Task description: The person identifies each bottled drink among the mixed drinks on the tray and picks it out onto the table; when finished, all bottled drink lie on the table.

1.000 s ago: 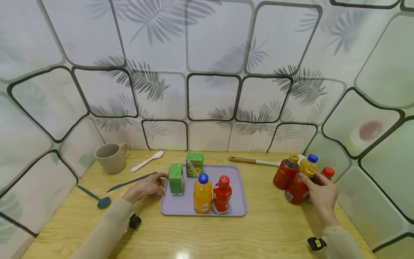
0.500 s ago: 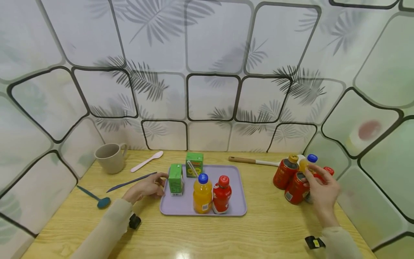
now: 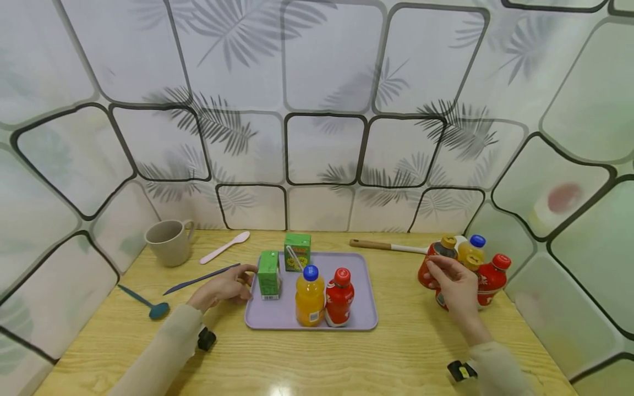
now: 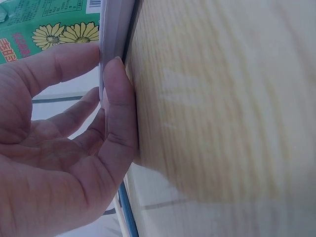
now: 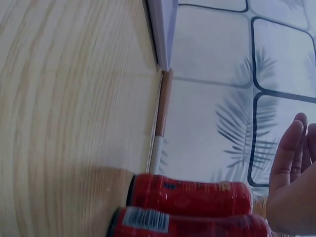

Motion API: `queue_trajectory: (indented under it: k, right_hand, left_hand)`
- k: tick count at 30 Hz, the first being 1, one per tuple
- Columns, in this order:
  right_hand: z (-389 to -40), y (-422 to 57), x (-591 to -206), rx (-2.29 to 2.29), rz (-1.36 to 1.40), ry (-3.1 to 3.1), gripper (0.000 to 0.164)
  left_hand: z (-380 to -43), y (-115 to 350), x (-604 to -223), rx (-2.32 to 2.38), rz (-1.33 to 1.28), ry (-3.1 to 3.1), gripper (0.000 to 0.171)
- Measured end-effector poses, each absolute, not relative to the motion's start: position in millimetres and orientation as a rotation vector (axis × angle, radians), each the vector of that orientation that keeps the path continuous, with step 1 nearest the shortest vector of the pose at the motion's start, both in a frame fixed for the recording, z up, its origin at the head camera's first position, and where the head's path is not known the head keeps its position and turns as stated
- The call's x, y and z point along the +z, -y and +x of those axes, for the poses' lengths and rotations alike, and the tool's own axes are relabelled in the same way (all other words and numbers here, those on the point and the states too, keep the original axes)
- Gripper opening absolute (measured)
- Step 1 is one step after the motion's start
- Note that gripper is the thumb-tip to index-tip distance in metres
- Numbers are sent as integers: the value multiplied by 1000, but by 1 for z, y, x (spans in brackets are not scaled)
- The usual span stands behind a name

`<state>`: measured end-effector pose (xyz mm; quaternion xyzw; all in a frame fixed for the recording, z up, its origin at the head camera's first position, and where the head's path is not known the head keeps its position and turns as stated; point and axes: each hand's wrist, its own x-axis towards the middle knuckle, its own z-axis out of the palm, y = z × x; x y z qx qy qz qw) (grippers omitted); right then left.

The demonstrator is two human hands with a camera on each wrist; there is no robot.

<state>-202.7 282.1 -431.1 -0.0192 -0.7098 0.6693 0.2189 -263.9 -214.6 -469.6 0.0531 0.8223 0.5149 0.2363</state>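
My left hand [image 3: 225,286] grips the left edge of a lavender tray [image 3: 364,291], thumb and fingers pinching its rim [image 4: 116,34] in the left wrist view. On the tray stand two green juice boxes [image 3: 269,275], an orange juice bottle [image 3: 309,300] with a blue cap and a red bottle [image 3: 339,300]. At the right, my right hand [image 3: 460,289] is raised in front of grouped bottles, fingers loosely bent, holding nothing. It partly hides two gold-capped red bottles [image 5: 192,195]. Beside them stand a blue-capped orange juice bottle [image 3: 473,248] and a red-capped bottle [image 3: 492,280].
A grey mug [image 3: 168,242], a pink spoon [image 3: 225,247], a dark blue knife [image 3: 198,279] and a teal ladle [image 3: 157,310] lie or stand at the left. A wooden-handled utensil [image 3: 371,244] lies behind, its far end behind the bottles. A patterned curtain [image 3: 327,148] encloses the table.
My right hand has let go of the front gold-capped bottle, lifted off its cap and moved left across the group. My left hand and the tray have stayed in place.
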Motion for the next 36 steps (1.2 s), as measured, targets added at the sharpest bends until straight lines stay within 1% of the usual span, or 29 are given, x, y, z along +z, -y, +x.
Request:
queue_trajectory:
  k: [6,14,21,28,36]
  right_hand:
    - [-205,-271,-437,1898,46,2155,22]
    - [-207,-249,-446,1895,164,2321,34]
    - [-207,-230,-453,1960,226,2326,29]
    - [-203,-210,-452,2007,278,2375,36]
    - [-200,-193,-454,2006,363,2408,36]
  left_hand:
    - [-267,215,-471,1417,126,-2264,74]
    - [-267,215,-472,1403,121,-2270,74]
    - [-267,215,-471,1399,118,-2269,75]
    - [-268,214,-472,1392,110,-2272,76]
    - [-267,215,-471,1393,107,-2260,76]
